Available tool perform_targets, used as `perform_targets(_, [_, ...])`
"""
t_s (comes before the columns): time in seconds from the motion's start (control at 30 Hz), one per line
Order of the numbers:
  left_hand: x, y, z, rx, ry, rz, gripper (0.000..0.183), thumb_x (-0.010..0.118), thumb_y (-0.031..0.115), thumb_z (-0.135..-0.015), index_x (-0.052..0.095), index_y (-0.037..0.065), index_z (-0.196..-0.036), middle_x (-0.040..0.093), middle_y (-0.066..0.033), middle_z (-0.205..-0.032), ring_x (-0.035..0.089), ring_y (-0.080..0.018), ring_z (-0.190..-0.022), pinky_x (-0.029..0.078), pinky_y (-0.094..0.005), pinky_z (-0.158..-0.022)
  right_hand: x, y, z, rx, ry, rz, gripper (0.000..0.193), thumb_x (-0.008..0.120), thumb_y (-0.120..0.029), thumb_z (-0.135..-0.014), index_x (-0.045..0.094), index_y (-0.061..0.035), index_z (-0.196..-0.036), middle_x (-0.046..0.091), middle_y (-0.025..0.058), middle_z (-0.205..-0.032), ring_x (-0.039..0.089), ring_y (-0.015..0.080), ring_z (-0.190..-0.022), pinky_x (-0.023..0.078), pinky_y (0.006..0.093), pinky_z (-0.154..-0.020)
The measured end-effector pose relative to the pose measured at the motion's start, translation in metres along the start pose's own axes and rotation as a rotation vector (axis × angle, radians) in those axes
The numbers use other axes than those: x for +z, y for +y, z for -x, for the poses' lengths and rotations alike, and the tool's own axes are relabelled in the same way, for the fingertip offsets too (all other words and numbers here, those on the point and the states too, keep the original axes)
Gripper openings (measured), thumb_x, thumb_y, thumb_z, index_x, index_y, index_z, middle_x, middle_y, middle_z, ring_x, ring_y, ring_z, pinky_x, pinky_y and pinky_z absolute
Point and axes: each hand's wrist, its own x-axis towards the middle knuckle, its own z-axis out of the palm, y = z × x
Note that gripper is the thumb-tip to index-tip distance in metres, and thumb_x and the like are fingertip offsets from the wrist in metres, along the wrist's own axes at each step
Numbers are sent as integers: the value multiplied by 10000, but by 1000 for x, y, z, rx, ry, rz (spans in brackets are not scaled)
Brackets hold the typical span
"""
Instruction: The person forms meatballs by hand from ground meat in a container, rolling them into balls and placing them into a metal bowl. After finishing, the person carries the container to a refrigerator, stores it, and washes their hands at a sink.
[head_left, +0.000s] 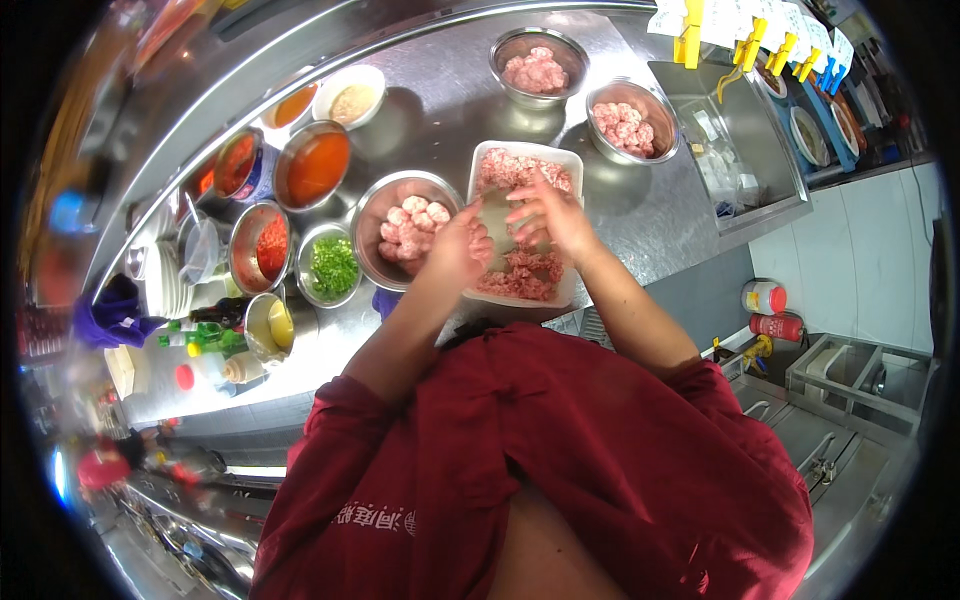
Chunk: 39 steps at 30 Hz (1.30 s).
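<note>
Both hands hover over a white rectangular tub (pixel 566 291) of raw minced meat (pixel 508 171), which lies in a far and a near heap with a scraped gap between. My right hand (pixel 552 215) is above the tub's right half, its fingers spread and nothing seen in them. Motion smears my left hand (pixel 462 247), which is between the tub and a steel bowl (pixel 366 262) on its left. Its fingers look bent, but whether they hold anything cannot be made out. Inside that bowl are several round raw meatballs (pixel 408 228).
Two more steel bowls, one at the back (pixel 498 72) and one at the right (pixel 674 133), hold meatballs. Leftward stand bowls of chopped green onion (pixel 332 268), chopped red pepper (pixel 270 248) and red-orange liquid (pixel 316 168). A sink (pixel 725 212) borders the counter's right side.
</note>
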Motion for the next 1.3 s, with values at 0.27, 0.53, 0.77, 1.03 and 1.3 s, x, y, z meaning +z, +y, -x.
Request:
perform_targets(0.27, [49,-12,22,418,-279,-630,449,518,439,-903,576,52,-1123,547,-116,-1143,523,-170,-930,416,-310,-780,2,29,-9,162,65,-739,452,415,-506,-931,600,-94,-950,609,46,-807,570,159,-707,442,261,-648])
perform_targets(0.53, [54,-1,34,-71,-13,-37,352,362,392,-962,534,99,-868,615,-91,-870,606,-234,-811,495,-382,-774,7,12,-13,-104,-320,-276,616,319,-510,-956,636,6,-1070,642,122,-1088,549,241,-1062,320,374,-1015])
perform_targets(0.77, [29,-5,21,-111,-236,-298,297,512,330,-924,468,100,-741,437,1,-599,347,-88,-461,306,-222,-422,-22,53,-33,55,146,-366,478,465,-455,-928,605,-8,-1022,650,116,-1033,573,193,-995,403,327,-923])
perform_targets(1.03, [51,5,25,172,157,-255,338,552,372,-895,543,40,-960,504,-21,-686,477,-131,-549,399,-245,-522,-17,57,-27,146,33,-375,480,464,-509,-910,599,-53,-973,516,-2,-683,478,113,-603,406,260,-558])
perform_targets(1.3, [46,-10,20,20,195,-138,310,506,389,-922,515,79,-898,478,5,-671,453,-106,-536,385,-217,-490,11,5,4,55,-25,-154,662,407,-633,-878,581,-26,-1074,586,39,-716,533,126,-543,384,222,-486])
